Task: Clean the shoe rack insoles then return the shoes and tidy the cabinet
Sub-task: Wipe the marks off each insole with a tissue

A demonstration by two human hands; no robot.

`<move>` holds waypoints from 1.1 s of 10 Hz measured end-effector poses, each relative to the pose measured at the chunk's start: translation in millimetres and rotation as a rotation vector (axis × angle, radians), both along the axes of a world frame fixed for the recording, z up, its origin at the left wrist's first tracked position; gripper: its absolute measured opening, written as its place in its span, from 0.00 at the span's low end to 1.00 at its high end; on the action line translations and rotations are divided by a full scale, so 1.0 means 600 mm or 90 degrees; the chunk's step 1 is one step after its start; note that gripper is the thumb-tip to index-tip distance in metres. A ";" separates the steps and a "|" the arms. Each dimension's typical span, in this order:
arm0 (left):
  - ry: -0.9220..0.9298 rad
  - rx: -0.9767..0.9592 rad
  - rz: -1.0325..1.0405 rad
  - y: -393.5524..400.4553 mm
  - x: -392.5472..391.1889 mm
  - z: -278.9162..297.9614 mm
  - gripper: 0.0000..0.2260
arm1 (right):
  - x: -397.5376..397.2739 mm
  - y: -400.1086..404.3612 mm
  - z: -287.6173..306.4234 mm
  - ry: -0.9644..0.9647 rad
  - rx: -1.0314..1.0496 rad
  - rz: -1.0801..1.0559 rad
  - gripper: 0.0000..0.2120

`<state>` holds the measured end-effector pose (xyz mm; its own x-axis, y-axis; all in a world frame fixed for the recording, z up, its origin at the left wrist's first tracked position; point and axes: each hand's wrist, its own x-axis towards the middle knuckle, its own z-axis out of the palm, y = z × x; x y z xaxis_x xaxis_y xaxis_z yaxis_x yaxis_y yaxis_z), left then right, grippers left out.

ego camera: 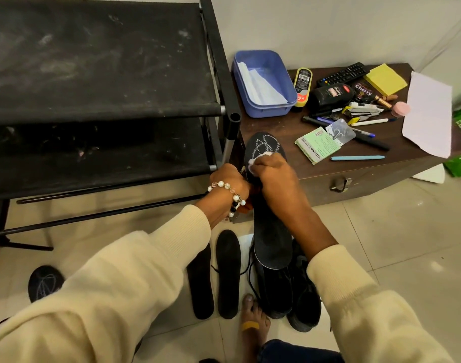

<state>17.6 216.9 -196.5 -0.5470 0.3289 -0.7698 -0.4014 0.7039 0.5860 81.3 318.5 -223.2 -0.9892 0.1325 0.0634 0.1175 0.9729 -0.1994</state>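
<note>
One black insole (270,231) is up in the air, gripped at its middle by the left hand (230,183), fingers curled round its edge; the right hand (272,176) pinches a white wad (258,159) and presses it on the patterned toe end; below the hands, two more insoles (227,273) lie side by side on the floor, and a fourth, patterned one (45,282) peeks out under the left sleeve; two black shoes (289,292) sit beneath the right forearm; left of the hands stands the shoe rack (101,74), two dusty shelves showing; right of them, one low desk (360,176) carries one blue tub (264,83), one remote (343,74), two polish bottles (330,96).
</note>
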 end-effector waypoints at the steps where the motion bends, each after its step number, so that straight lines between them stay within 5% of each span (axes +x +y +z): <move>1: 0.078 0.035 0.010 -0.001 0.005 -0.011 0.11 | -0.002 0.012 0.002 -0.022 -0.014 0.054 0.16; 3: 0.007 0.036 -0.005 -0.003 0.002 -0.005 0.10 | 0.009 0.058 -0.002 0.019 -0.092 -0.167 0.16; 5: 0.106 0.044 0.021 -0.007 0.005 -0.014 0.13 | -0.001 -0.012 0.007 0.012 -0.023 0.073 0.15; 8: -0.037 0.023 -0.022 -0.004 0.003 0.003 0.11 | 0.005 0.048 0.003 0.016 -0.024 -0.133 0.16; 11: 0.124 0.036 0.044 -0.009 0.001 -0.011 0.16 | 0.013 0.022 0.012 -0.006 0.010 -0.072 0.14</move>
<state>18.0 211.6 -203.3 -0.7063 0.3254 -0.6287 -0.3224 0.6428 0.6949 89.4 331.8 -216.1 -0.9687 0.2417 0.0573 0.2278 0.9564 -0.1825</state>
